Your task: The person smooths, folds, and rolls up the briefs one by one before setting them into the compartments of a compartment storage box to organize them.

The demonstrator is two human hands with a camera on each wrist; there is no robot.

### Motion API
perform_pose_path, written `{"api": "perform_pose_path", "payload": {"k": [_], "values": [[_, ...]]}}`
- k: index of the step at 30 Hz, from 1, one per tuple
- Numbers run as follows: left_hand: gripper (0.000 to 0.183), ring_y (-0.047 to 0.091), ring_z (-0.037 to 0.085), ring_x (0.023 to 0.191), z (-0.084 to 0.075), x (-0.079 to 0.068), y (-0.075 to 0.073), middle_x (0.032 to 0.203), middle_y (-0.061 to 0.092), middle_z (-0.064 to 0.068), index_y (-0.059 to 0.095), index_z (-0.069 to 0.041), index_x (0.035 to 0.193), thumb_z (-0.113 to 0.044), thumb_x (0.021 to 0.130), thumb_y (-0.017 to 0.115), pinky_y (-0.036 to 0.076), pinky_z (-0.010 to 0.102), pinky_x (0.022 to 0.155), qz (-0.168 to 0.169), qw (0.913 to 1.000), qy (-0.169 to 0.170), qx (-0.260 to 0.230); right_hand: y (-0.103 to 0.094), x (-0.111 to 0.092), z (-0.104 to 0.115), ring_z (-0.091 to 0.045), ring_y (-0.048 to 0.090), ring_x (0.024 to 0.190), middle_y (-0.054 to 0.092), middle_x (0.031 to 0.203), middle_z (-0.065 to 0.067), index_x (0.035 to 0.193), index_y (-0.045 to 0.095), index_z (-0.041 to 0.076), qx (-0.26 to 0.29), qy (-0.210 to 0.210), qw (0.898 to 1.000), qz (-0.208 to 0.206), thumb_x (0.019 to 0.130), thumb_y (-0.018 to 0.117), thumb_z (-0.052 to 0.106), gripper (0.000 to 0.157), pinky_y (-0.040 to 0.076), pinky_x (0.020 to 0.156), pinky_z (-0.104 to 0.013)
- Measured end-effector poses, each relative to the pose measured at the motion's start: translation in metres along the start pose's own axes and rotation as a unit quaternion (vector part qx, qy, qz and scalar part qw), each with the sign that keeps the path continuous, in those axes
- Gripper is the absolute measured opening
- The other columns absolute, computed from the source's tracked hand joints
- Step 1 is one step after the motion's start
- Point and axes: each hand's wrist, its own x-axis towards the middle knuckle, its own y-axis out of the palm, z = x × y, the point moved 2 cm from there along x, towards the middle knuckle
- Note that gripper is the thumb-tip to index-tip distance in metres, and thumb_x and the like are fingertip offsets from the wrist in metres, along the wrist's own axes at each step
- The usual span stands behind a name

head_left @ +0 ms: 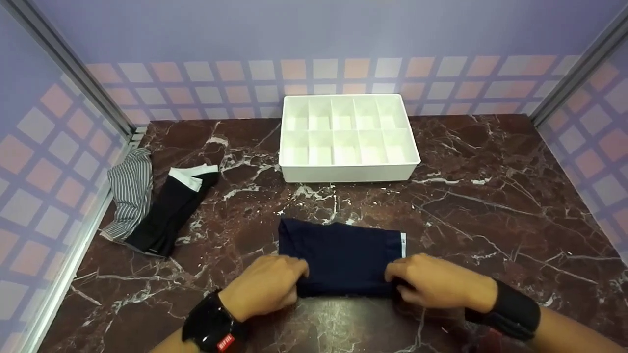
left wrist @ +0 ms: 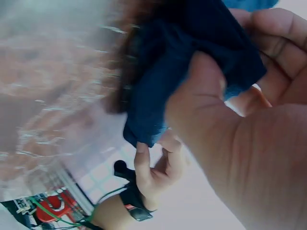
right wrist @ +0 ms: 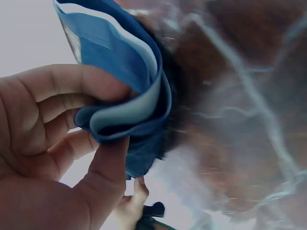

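Observation:
A folded navy garment (head_left: pixel 348 257) lies crosswise in front of me, with a small white strip at its right end. My left hand (head_left: pixel 267 287) pinches its lower left edge between thumb and fingers. At the lower right edge my right hand (head_left: pixel 434 279) pinches it the same way. In the right wrist view the garment (right wrist: pixel 144 110) shows several layers curving between thumb and fingers, with a pale band inside. The left wrist view has the thumb pressed on the dark fabric (left wrist: pixel 163 62).
A white box (head_left: pixel 348 174) with two rows of compartments stands at the back against the wall. To the left lie a black garment (head_left: pixel 169 211) with a white band and a grey striped cloth (head_left: pixel 131 189), partly overlapping. The brown marbled tabletop (head_left: pixel 490 220) extends to the right.

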Motion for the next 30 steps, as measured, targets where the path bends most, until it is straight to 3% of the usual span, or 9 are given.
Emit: {"api": "perform_pose_path", "payload": {"k": [5, 11, 17, 23, 27, 30], "values": [[0.025, 0.057, 0.014, 0.069, 0.014, 0.013, -0.012, 0.080, 0.061, -0.003, 0.055, -0.015, 0.097, -0.014, 0.074, 0.062, 0.050, 0.033, 0.071, -0.023, 0.9981, -0.052, -0.023, -0.014, 0.003, -0.018, -0.003, 0.059, 0.078, 0.064, 0.094, 0.007, 0.100, 0.062, 0.016, 0.046, 0.013, 0.998, -0.030, 0.082, 0.062, 0.011, 0.019, 0.052, 0.072, -0.026], [0.035, 0.060, 0.018, 0.073, 0.027, 0.027, -0.016, 0.086, 0.062, 0.003, 0.051, -0.013, 0.106, -0.014, 0.072, 0.060, 0.051, 0.034, 0.071, -0.032, 0.9962, -0.076, -0.026, -0.020, 0.007, -0.034, 0.001, 0.054, 0.063, 0.065, 0.092, 0.006, 0.108, 0.062, 0.014, 0.082, 0.038, 0.995, -0.049, 0.086, 0.062, 0.013, 0.022, 0.048, 0.060, -0.020], [0.036, 0.057, 0.016, 0.067, 0.039, 0.042, -0.018, 0.083, 0.061, 0.002, 0.050, -0.014, 0.109, -0.015, 0.074, 0.060, 0.049, 0.032, 0.061, -0.037, 0.9922, -0.114, -0.033, -0.023, 0.014, -0.047, -0.002, 0.058, 0.067, 0.065, 0.086, 0.006, 0.111, 0.060, 0.011, 0.096, 0.071, 0.989, -0.090, 0.087, 0.063, 0.014, 0.024, 0.050, 0.060, -0.023], [0.038, 0.057, 0.017, 0.071, 0.052, 0.059, -0.016, 0.085, 0.061, 0.003, 0.049, -0.013, 0.112, -0.015, 0.076, 0.062, 0.049, 0.032, 0.064, -0.018, 0.9874, -0.149, -0.049, -0.023, 0.020, -0.060, -0.007, 0.062, 0.078, 0.067, 0.099, -0.001, 0.111, 0.061, 0.008, 0.066, 0.085, 0.984, -0.140, 0.086, 0.064, 0.014, 0.026, 0.052, 0.069, -0.029], [0.040, 0.057, 0.019, 0.071, 0.060, 0.069, -0.008, 0.084, 0.060, 0.004, 0.050, -0.010, 0.115, -0.013, 0.077, 0.063, 0.049, 0.033, 0.063, -0.015, 0.9833, -0.169, -0.065, -0.018, 0.026, -0.068, -0.013, 0.064, 0.080, 0.068, 0.096, -0.004, 0.107, 0.062, 0.007, 0.040, 0.117, 0.979, -0.164, 0.083, 0.068, 0.013, 0.026, 0.053, 0.071, -0.033], [0.041, 0.059, 0.022, 0.072, 0.065, 0.073, 0.000, 0.084, 0.061, 0.006, 0.051, -0.008, 0.115, -0.012, 0.075, 0.063, 0.050, 0.036, 0.062, -0.022, 0.9827, -0.177, -0.049, -0.012, 0.031, -0.072, -0.017, 0.064, 0.078, 0.068, 0.095, -0.006, 0.106, 0.063, 0.007, 0.019, 0.144, 0.975, -0.171, 0.081, 0.070, 0.013, 0.027, 0.053, 0.070, -0.035]]}}
